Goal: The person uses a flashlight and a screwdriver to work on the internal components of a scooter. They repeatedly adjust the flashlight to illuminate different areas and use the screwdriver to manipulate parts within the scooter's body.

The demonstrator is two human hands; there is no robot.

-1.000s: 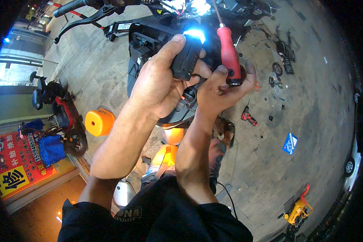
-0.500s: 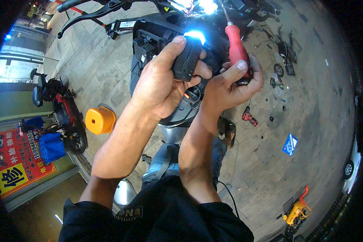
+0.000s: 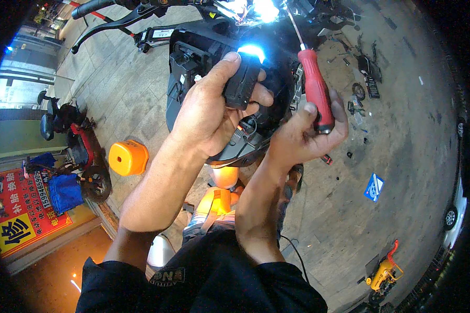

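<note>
Scooter front housing [image 3: 193, 57] lies black and open beneath both hands. Left hand [image 3: 209, 112] grasps a small black module [image 3: 241, 86] against it. Right hand [image 3: 303, 138] clenches a red-handled screwdriver [image 3: 315, 96], its long axis near upright, shaft pointing up-left.

Grey paved floor [image 3: 115, 99] stretches left and far; stained concrete [image 3: 402, 156] lies right, a red signboard [image 3: 21, 208] stands near left.

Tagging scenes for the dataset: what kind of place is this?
Probably a street-side scooter repair spot: paved ground strewn with loose parts, a parked red scooter, and the right hand gripping a red screwdriver over an opened scooter front.
</note>
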